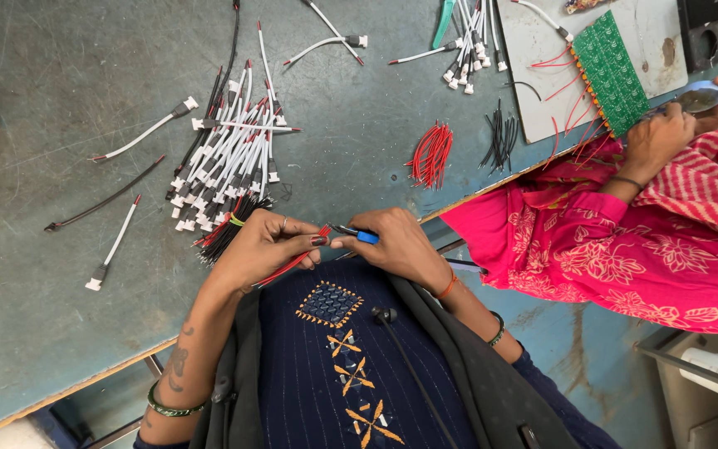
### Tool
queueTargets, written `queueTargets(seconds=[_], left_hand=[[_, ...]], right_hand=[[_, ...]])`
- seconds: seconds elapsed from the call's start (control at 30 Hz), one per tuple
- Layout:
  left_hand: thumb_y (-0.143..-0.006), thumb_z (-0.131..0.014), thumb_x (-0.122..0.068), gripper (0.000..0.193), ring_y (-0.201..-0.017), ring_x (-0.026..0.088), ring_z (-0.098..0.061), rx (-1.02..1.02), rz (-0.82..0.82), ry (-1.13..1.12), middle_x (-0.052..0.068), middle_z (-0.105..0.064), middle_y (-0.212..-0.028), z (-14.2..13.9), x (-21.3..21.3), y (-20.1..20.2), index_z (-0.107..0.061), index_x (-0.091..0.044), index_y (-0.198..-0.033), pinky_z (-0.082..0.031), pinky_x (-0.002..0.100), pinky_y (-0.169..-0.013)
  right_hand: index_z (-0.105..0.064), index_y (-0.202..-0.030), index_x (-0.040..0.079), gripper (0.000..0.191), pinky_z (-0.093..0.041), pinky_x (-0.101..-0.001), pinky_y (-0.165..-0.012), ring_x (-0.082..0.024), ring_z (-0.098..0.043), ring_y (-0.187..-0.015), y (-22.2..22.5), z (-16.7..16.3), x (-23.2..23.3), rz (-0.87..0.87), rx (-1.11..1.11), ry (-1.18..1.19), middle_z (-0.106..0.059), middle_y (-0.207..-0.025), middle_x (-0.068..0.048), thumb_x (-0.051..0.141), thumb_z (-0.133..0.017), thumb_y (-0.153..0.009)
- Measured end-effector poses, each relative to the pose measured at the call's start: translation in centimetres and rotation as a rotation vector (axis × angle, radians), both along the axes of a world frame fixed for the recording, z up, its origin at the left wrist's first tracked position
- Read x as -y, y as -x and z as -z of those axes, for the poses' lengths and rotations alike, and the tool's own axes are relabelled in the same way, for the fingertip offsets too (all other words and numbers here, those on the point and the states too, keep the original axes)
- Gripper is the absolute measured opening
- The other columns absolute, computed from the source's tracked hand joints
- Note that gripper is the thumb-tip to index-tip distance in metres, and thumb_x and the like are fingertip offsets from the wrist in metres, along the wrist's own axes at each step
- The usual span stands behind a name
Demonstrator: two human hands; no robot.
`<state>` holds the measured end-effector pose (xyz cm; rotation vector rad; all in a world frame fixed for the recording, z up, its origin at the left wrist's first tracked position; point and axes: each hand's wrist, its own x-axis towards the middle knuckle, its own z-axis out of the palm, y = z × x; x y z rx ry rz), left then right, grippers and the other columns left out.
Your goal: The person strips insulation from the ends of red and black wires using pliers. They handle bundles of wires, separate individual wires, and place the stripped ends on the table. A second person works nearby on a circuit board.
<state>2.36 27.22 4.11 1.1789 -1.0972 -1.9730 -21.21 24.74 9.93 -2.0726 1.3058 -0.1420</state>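
My left hand [263,247] grips a red and black wire [292,259] near its end, with a bundle of black wires [224,233] tucked under the palm. My right hand [396,245] holds a small blue-handled tool [357,235] whose tip meets the wire's end between the two hands. Both hands hover at the near edge of the grey-green table [68,91], just above my dark embroidered top.
A heap of white connector cables [230,158] lies just beyond my left hand, with loose cables scattered left. Cut red wires [430,155] and black wires [500,137] lie at centre-right. A co-worker's hand [656,140] in a pink sleeve works on a green circuit board [612,71].
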Motion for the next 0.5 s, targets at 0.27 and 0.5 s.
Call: queueTargets(seconds=[0.27, 0.5], left_hand=[[-0.092, -0.067, -0.007, 0.02, -0.064, 0.01, -0.07, 0.044, 0.023, 0.041, 0.009, -0.077, -0.074, -0.1, 0.2, -0.1, -0.079, 0.005, -0.102, -0.058, 0.023, -0.063], [-0.092, -0.067, -0.008, 0.021, -0.063, 0.009, -0.069, 0.116, 0.046, 0.086, 0.008, -0.077, -0.072, 0.1, 0.2, -0.2, -0.08, 0.005, -0.1, -0.057, 0.023, -0.062]], right_hand=[[-0.07, -0.079, 0.003, 0.054, -0.04, -0.0459, -0.054, -0.036, -0.057, -0.056, 0.2, 0.9, 0.1, -0.024, 0.022, -0.035, -0.057, -0.059, -0.014, 0.057, -0.068, -0.088], [-0.07, -0.078, 0.005, 0.057, -0.044, -0.0499, -0.056, -0.04, -0.061, -0.062, -0.1, 1.9, 0.1, -0.076, -0.073, 0.06, -0.06, -0.06, -0.017, 0.061, -0.065, -0.088]])
